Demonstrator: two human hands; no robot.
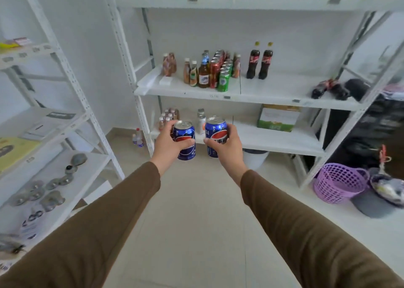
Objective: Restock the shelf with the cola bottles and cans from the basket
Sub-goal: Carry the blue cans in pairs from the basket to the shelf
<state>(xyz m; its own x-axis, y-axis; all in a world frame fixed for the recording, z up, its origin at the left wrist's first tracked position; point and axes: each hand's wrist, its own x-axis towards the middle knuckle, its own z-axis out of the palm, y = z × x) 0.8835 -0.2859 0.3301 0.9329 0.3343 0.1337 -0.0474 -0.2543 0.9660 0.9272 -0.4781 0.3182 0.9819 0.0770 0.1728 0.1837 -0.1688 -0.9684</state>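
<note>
1. Head view, hands: the left hand (169,144) is wrapped around the side of a blue aluminium cola can with a red-and-white round logo (184,140), thumb across the front, fingers behind. The right hand (227,145) grips a second blue cola can of the same kind (216,139) likewise. Both cans are upright, held out in front of the shelving, close together but not touching.

2. Head view, shelving: the white metal shelf unit (273,95) carries a cluster of small bottles and cans (209,71) on its middle level, with two tall dark cola bottles with yellow caps (260,62) standing just to their right. Two more dark cola bottles (330,88) lie on their sides further right.

3. Head view, floor: a purple perforated plastic basket (341,182) sits low at the right, well apart from the hands.

4. Handling, as a judgement: full cans are likely moderately heavy, with thin walls that dent if squeezed and a smooth, slippery skin. A mid-height wrap, as here, suits them; set each down flat on its base.
</note>
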